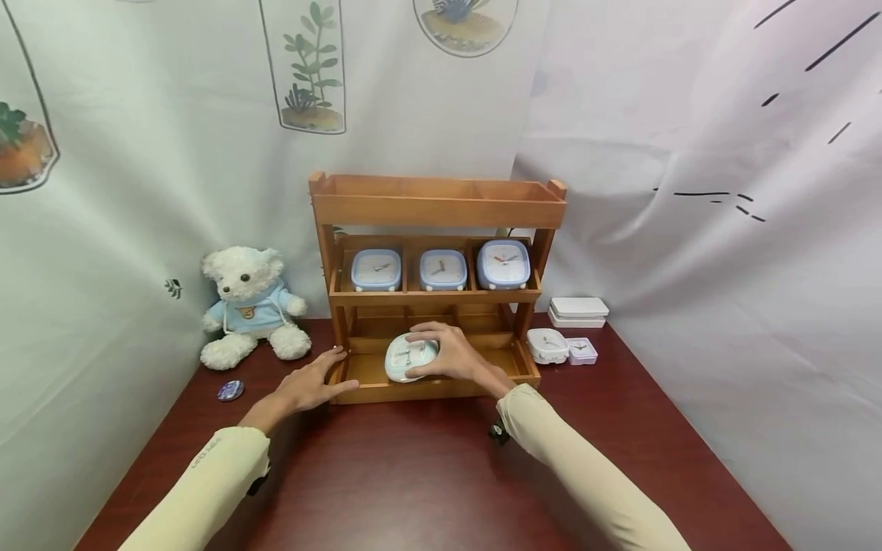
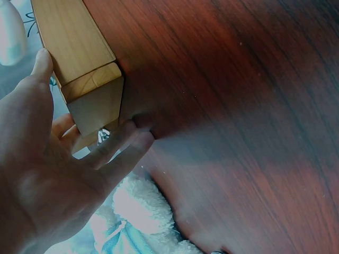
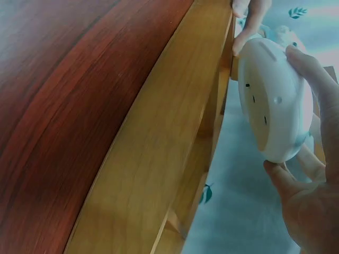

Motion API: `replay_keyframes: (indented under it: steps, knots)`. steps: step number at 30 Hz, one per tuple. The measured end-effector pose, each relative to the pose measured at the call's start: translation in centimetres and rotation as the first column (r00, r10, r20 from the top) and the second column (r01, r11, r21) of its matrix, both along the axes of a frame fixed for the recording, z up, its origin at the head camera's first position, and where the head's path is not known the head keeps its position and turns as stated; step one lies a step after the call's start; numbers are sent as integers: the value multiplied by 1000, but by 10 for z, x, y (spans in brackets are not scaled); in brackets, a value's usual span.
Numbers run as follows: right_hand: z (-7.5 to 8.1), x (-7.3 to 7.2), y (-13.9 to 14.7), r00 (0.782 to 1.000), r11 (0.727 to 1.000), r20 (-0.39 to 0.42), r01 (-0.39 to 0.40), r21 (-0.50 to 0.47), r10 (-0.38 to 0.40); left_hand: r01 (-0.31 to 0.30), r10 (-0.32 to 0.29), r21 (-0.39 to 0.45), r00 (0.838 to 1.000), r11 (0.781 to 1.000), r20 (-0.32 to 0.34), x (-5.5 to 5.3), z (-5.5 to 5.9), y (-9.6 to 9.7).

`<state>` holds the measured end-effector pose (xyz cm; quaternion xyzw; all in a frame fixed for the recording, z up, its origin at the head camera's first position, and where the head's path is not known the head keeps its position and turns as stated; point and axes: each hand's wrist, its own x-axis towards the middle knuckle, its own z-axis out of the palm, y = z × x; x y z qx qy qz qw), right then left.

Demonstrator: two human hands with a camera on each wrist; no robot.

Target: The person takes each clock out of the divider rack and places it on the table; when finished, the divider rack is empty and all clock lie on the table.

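Observation:
My right hand (image 1: pixel 448 353) grips a pale white alarm clock (image 1: pixel 400 360) by its edges, above the lowest tier of a wooden shelf (image 1: pixel 441 210). In the right wrist view the clock's back (image 3: pixel 257 95) shows, with thumb and fingers at opposite sides of its rim. At the shelf's lower left corner rests my left hand (image 1: pixel 306 385), fingers spread, thumb along the front board and the other fingers by the outer side. The left wrist view has these fingers (image 2: pixel 119 159) fairly straight beside the wooden corner (image 2: pixel 95 82).
Three blue-rimmed clocks (image 1: pixel 443 270) stand in the middle tier's compartments. Right of the shelf are a white clock (image 1: pixel 547 346), a small lilac-white clock (image 1: pixel 582 350) and stacked white boxes (image 1: pixel 579 311). A white teddy bear (image 1: pixel 251 306) and a round shiny tin (image 1: pixel 230 390) are at left.

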<state>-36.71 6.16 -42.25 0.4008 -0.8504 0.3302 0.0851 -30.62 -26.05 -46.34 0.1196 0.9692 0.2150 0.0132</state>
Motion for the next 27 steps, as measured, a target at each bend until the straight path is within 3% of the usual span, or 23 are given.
replay_keyframes:
  steps: [15,27]
  knots:
    - [0,30,61,998,999,-64,-1,35,3,13,-13,-9,1000,1000,-1,-3,-1,1]
    - [-2,32,138,995,995,-38,94,13,-94,23,-23,-13,1000,1000,-7,-2,1,1]
